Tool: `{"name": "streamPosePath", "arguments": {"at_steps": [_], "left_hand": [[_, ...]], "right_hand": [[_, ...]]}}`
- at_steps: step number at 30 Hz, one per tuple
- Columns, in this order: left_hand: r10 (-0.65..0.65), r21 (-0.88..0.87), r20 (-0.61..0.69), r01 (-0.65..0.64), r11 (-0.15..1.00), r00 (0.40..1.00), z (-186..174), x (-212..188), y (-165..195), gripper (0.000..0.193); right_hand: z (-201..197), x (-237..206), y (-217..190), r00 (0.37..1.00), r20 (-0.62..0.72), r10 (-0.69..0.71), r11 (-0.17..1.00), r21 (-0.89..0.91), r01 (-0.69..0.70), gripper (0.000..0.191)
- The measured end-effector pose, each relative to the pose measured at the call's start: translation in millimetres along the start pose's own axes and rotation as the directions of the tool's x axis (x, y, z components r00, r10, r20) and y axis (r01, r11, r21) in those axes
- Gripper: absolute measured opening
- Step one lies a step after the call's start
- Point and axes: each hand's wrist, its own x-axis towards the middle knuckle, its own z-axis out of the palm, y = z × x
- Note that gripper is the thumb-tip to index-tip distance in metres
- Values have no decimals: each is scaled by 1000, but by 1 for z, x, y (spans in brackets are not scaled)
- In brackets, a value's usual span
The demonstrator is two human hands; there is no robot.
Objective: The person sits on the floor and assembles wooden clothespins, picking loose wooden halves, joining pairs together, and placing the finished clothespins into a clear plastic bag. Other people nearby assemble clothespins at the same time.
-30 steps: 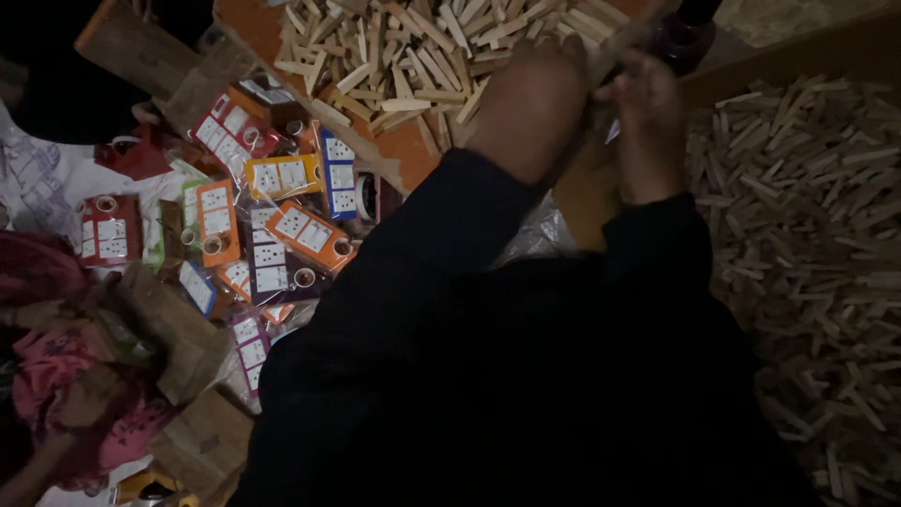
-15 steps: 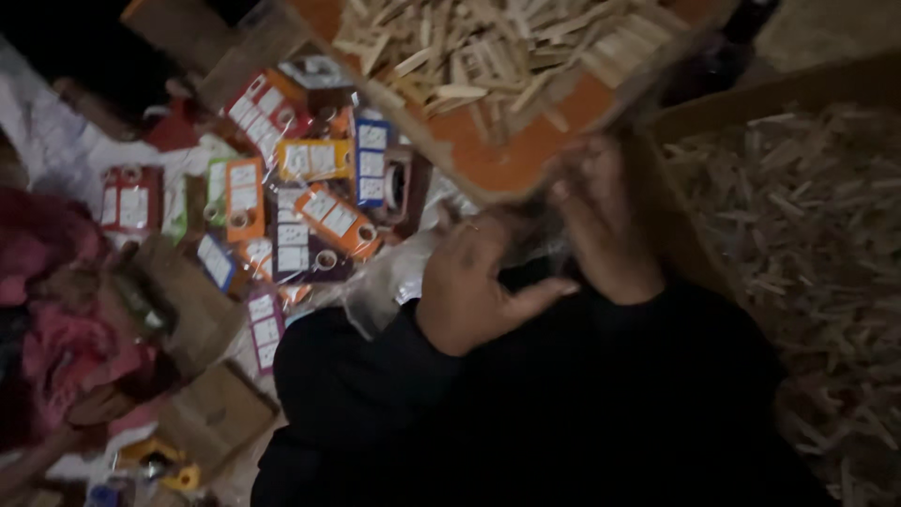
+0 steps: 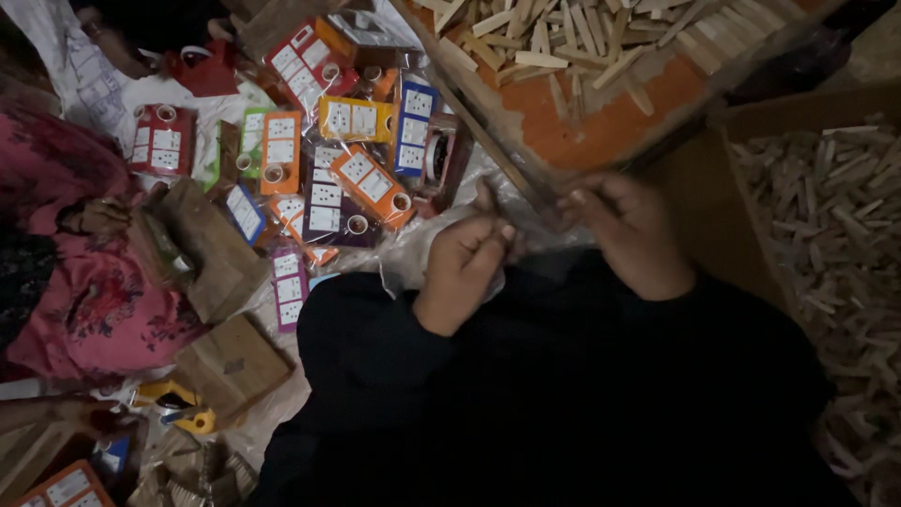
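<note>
We pinched a clear plastic bag (image 3: 540, 225) between both hands at centre frame. Our left hand (image 3: 465, 268) and right hand (image 3: 629, 230) had fingers closed on it. It stretched left to right; its end direction was unclear.

Colourful packaged cards (image 3: 324, 178), brown cardboard boxes (image 3: 230, 366), pink cloth (image 3: 103, 310).

Single head-worn camera, looking steeply down, close over the left hand (image 3: 466, 263) and right hand (image 3: 627, 232); orange tray (image 3: 601, 127) directly ahead.

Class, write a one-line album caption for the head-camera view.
Two hands, left hand and right hand, pinch clear plastic wrap below an orange tray of wooden sticks, colourful packets alongside.
</note>
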Motion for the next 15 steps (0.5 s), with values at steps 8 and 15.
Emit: {"name": "streamPosePath", "arguments": {"at_steps": [8, 15], "left_hand": [[19, 231, -138, 14, 973, 990, 3, 2, 2, 20], [24, 82, -124, -14, 997, 992, 5, 6, -2, 7]], "right_hand": [[-3, -4, -8, 999, 19, 28, 983, -185, -24, 18], [3, -5, -17, 998, 61, 15, 965, -262, 1, 16]]}}
